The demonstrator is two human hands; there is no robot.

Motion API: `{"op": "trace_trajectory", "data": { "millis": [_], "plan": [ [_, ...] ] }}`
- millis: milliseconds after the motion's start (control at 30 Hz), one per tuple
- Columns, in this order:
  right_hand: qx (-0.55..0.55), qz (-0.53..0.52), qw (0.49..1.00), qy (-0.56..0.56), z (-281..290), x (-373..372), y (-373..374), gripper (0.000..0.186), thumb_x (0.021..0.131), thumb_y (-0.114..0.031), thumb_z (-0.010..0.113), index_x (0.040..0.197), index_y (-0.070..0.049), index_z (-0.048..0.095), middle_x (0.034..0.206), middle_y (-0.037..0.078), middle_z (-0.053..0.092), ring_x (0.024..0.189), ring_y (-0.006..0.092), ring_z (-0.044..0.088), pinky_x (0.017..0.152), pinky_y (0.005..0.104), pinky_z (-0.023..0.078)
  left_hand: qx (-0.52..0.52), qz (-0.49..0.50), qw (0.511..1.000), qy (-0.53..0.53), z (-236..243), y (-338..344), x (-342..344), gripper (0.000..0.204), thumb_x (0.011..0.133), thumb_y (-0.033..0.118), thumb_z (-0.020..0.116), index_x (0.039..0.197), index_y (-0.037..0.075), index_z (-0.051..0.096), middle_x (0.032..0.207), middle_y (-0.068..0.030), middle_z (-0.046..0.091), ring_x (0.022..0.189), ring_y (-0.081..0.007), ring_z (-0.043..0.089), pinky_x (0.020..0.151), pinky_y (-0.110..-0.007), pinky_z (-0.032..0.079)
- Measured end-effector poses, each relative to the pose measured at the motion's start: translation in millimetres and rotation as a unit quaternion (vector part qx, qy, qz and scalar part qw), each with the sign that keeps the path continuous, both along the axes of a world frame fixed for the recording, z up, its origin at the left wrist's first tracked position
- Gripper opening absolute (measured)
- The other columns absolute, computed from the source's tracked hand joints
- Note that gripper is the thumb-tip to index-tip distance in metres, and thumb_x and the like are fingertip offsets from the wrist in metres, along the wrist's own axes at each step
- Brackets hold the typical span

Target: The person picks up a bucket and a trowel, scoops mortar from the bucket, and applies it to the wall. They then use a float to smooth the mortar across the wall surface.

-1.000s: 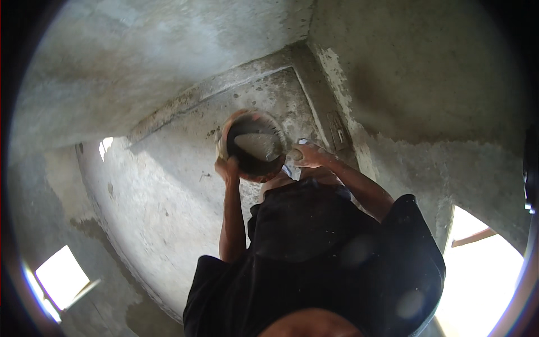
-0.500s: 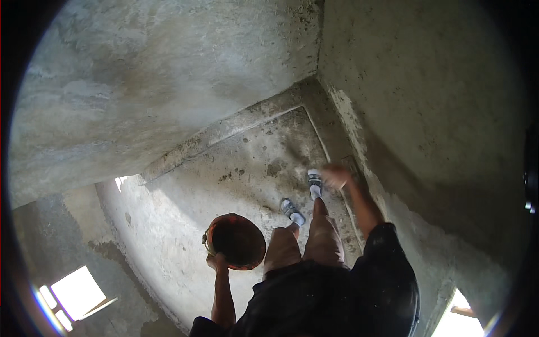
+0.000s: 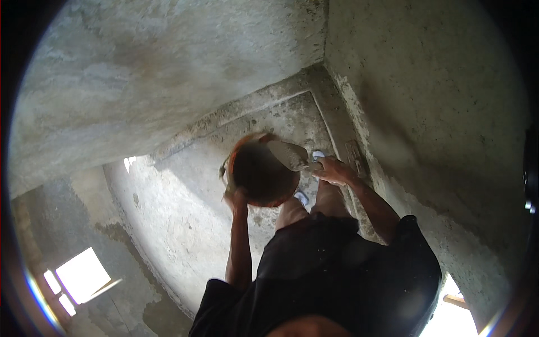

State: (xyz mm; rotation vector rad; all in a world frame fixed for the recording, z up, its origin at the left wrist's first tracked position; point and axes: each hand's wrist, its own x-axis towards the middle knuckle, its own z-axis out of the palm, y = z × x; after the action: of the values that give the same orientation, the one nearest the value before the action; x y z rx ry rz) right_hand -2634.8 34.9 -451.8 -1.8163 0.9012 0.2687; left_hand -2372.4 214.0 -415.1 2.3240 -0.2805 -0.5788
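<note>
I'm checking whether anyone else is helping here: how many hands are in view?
2. The left hand grips the bucket's lower-left side; the right hand holds the trowel, right of the bucket. The left fingers are partly hidden.

1. Here in the left hand's (image 3: 237, 199) grip, the bucket (image 3: 247, 163) looks matt inside and out, plastic or rubber, hard to say which!
2. Over at the right hand's (image 3: 334, 170) grip, the trowel (image 3: 287, 154) has a blade that looks metal, dulled by a matt grey coating.
3. Below both grips, the floor (image 3: 174, 216) is matt, blotchy concrete.
4. Beyond them, the far wall (image 3: 168, 73) shows mottled cement, unpolished.
5. Right of the right-hand grip, the side wall (image 3: 443, 84): matt, speckled, rough-edged low down.
6. Nearer than either grip, the shirt (image 3: 331, 275) is matt cloth, flecked.
</note>
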Motion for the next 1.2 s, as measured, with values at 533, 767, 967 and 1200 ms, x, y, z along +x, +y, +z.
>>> {"op": "trace_trajectory", "data": {
  "millis": [533, 767, 967, 1200],
  "plan": [
    [-0.300, 0.185, 0.936, 0.006, -23, -4, -2, 0.034, 0.075, -0.021, 0.052, 0.105, -0.006, 0.051, 0.091, 0.015, 0.056, 0.078, 0.0280, 0.056, 0.070, 0.0374, 0.046, -0.172, -0.293, 0.931, -0.132, 89, -123, -71, 0.037, 0.062, 0.005, 0.049, 0.096, 0.004, 0.060, 0.079, -0.0180, 0.062, 0.077, -0.0248, 0.062, 0.069, -0.033, 0.045],
    [-0.108, 0.058, 0.991, -0.049, -49, -42, 15, 0.041, 0.076, -0.034, 0.054, 0.106, -0.008, 0.048, 0.090, 0.017, 0.056, 0.081, 0.0343, 0.056, 0.071, 0.0401, 0.047, -0.080, -0.258, 0.958, -0.098, 71, -106, -55, 0.029, 0.061, 0.005, 0.050, 0.087, 0.001, 0.062, 0.071, -0.0160, 0.062, 0.068, -0.0239, 0.061, 0.063, -0.034, 0.046],
    [-0.153, 0.035, 0.986, -0.060, -38, -50, 31, 0.050, 0.070, -0.038, 0.061, 0.110, -0.012, 0.046, 0.085, 0.018, 0.058, 0.080, 0.0355, 0.056, 0.070, 0.0418, 0.046, -0.043, -0.200, 0.977, -0.053, 60, -92, -53, 0.025, 0.059, 0.010, 0.052, 0.080, -0.002, 0.061, 0.065, -0.0169, 0.060, 0.063, -0.0261, 0.060, 0.059, -0.036, 0.045],
    [-0.043, 0.085, 0.984, -0.151, -64, -39, 49, 0.051, 0.070, -0.038, 0.061, 0.111, -0.010, 0.048, 0.096, 0.017, 0.056, 0.089, 0.0326, 0.054, 0.075, 0.0383, 0.044, 0.072, -0.194, 0.965, -0.164, -43, -42, -7, 0.025, 0.058, 0.010, 0.050, 0.077, -0.003, 0.059, 0.063, -0.0224, 0.057, 0.060, -0.0356, 0.058, 0.054, -0.041, 0.044]
  ]
}}
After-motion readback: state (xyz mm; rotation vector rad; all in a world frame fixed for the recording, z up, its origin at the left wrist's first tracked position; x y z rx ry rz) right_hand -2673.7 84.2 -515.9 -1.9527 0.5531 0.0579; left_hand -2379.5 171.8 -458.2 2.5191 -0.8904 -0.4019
